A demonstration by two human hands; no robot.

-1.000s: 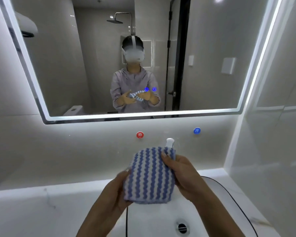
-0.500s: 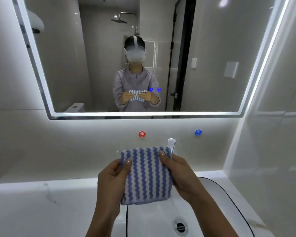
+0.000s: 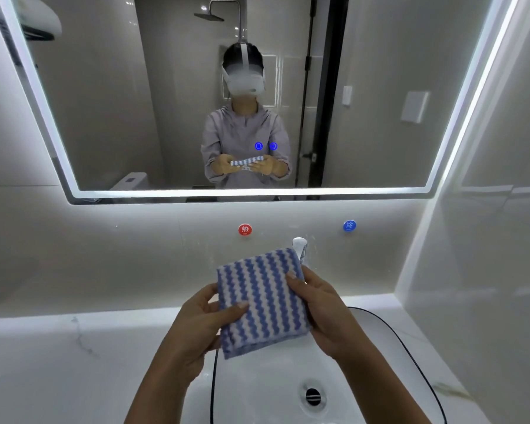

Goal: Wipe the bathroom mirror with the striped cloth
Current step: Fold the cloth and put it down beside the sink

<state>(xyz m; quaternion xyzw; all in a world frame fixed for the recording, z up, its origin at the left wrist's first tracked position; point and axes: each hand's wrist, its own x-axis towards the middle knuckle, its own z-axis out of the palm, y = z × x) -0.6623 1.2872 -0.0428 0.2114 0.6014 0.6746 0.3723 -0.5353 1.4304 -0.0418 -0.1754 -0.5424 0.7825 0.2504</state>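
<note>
A folded cloth with blue and white wavy stripes (image 3: 262, 301) is held flat over the sink, well below the mirror. My left hand (image 3: 201, 322) grips its left edge, thumb on top. My right hand (image 3: 322, 310) grips its right edge, thumb pressed on the stripes. The wide bathroom mirror (image 3: 135, 102) with a lit rim hangs on the wall above and reflects a person holding the cloth. Neither hand touches the glass.
A white sink basin (image 3: 257, 393) with a black rim and a drain (image 3: 312, 396) lies under the hands. A chrome tap (image 3: 300, 247) stands just behind the cloth. Red (image 3: 244, 229) and blue (image 3: 349, 225) round buttons sit on the wall. A tiled wall closes the right side.
The cloth has tilted flatter and turned slightly. My left hand slid down its left edge, and my right thumb shifted onto its right side.
</note>
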